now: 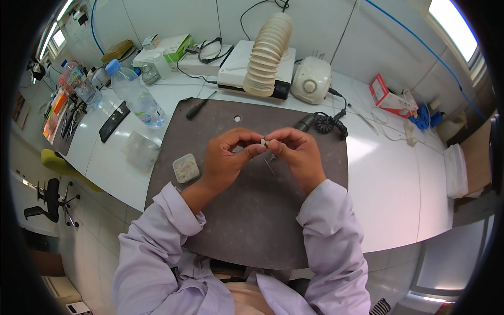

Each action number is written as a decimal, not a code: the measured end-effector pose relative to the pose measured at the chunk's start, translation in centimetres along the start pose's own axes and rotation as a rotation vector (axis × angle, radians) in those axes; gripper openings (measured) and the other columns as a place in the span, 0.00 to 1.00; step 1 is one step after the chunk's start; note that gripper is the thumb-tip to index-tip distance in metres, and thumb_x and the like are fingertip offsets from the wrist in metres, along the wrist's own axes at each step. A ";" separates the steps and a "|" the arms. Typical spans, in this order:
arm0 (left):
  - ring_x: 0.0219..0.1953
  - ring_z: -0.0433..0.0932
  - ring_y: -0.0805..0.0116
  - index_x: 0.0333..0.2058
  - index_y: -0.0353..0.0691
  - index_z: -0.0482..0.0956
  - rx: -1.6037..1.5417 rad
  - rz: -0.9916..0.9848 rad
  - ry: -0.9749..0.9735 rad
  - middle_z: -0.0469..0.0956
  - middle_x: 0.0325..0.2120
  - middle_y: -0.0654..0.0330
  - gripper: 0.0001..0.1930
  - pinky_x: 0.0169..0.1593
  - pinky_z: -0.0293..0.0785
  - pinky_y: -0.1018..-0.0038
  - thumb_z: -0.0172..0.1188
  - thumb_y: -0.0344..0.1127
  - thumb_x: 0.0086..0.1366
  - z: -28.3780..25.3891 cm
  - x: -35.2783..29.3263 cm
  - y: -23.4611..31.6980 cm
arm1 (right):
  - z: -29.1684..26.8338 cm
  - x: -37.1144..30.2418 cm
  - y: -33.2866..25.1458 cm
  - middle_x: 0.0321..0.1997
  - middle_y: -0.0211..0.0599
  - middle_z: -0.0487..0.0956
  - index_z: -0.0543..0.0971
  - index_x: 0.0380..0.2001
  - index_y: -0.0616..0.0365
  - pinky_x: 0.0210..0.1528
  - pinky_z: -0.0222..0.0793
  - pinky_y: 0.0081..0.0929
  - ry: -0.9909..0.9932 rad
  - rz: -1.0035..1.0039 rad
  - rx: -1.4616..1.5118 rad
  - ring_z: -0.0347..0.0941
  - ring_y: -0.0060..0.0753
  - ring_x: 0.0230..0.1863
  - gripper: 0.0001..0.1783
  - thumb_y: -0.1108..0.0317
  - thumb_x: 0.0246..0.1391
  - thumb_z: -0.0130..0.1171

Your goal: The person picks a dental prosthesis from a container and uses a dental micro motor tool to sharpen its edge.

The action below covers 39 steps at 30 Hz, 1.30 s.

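Observation:
Over a dark grey mat (pixel 247 220), both my hands meet at the fingertips. My left hand (pixel 226 157) is closed in a pinch, thumb against fingers. My right hand (pixel 299 157) pinches from the other side. Between the fingertips shows a small off-white tooth-like piece (pixel 263 142), partly hidden by the fingers; I cannot tell whether it is one piece or two. Left of my left wrist lies a small clear square box (pixel 186 168) full of off-white bits. A rotary handpiece (pixel 304 123) lies just beyond my right hand, with a thin metal tool (pixel 270 166) near that hand.
A ribbed suction hose (pixel 268 55) arches over a white unit (pixel 231 63) at the back. Beside it stands a white control box (pixel 312 80). A dark-tipped screwdriver-like tool (pixel 199 106), a water bottle (pixel 137 97), a black phone (pixel 114 122) and a clear plastic container (pixel 140 149) lie to the left.

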<state>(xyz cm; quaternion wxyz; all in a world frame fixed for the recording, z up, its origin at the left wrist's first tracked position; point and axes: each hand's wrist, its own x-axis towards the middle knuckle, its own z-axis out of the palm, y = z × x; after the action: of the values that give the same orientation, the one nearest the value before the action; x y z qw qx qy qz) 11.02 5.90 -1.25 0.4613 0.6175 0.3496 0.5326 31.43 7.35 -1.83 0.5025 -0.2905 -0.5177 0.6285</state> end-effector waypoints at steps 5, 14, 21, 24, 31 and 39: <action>0.40 0.82 0.76 0.43 0.36 0.88 -0.035 -0.043 0.018 0.86 0.38 0.62 0.10 0.46 0.77 0.76 0.73 0.33 0.66 -1.0 -0.1 -0.3 | 1.6 -0.3 -1.1 0.41 0.26 0.84 0.86 0.46 0.58 0.45 0.72 0.19 0.153 0.049 -0.061 0.78 0.16 0.43 0.13 0.62 0.65 0.70; 0.47 0.84 0.67 0.39 0.38 0.80 -0.499 -0.180 -0.068 0.85 0.43 0.51 0.07 0.55 0.80 0.68 0.68 0.22 0.65 -4.7 -0.5 0.8 | -0.3 -0.6 -1.7 0.16 0.36 0.75 0.85 0.46 0.51 0.25 0.64 0.33 0.223 0.177 -1.199 0.72 0.30 0.18 0.21 0.46 0.63 0.68; 0.44 0.85 0.62 0.36 0.44 0.78 -0.863 -0.232 -0.138 0.86 0.44 0.48 0.10 0.51 0.80 0.67 0.68 0.21 0.65 -6.3 0.0 -0.9 | -0.2 -0.5 -1.3 0.13 0.34 0.72 0.83 0.38 0.52 0.23 0.63 0.32 0.280 0.263 -1.213 0.71 0.29 0.16 0.16 0.52 0.61 0.70; 0.45 0.86 0.63 0.36 0.42 0.77 -0.904 -0.260 -0.202 0.86 0.43 0.48 0.10 0.51 0.82 0.67 0.70 0.22 0.64 -7.0 0.1 -1.0 | -1.1 -0.3 -1.4 0.14 0.29 0.74 0.82 0.46 0.51 0.21 0.62 0.26 0.354 0.378 -0.946 0.70 0.23 0.17 0.15 0.58 0.60 0.72; 0.43 0.85 0.61 0.46 0.39 0.83 -0.924 -0.330 -0.259 0.86 0.41 0.49 0.09 0.46 0.81 0.67 0.66 0.22 0.68 -7.3 -0.1 -0.7 | -1.1 -0.2 -2.1 0.25 0.27 0.77 0.64 0.72 0.58 0.18 0.60 0.19 0.501 0.274 -0.231 0.69 0.19 0.18 0.39 0.62 0.64 0.69; 0.41 0.86 0.65 0.53 0.33 0.83 -0.963 -0.360 -0.298 0.87 0.39 0.50 0.14 0.46 0.83 0.71 0.66 0.29 0.71 -7.0 -0.6 -0.6 | -0.2 -0.8 -1.8 0.33 0.35 0.80 0.70 0.63 0.54 0.35 0.70 0.21 0.198 0.216 0.331 0.75 0.24 0.32 0.27 0.58 0.68 0.65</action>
<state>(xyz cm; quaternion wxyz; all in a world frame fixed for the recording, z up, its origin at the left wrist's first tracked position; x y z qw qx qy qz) 4.12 6.94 -1.92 0.8212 0.3350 0.0967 0.4517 32.42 6.56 -0.32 0.5213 -0.3181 -0.3215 0.7237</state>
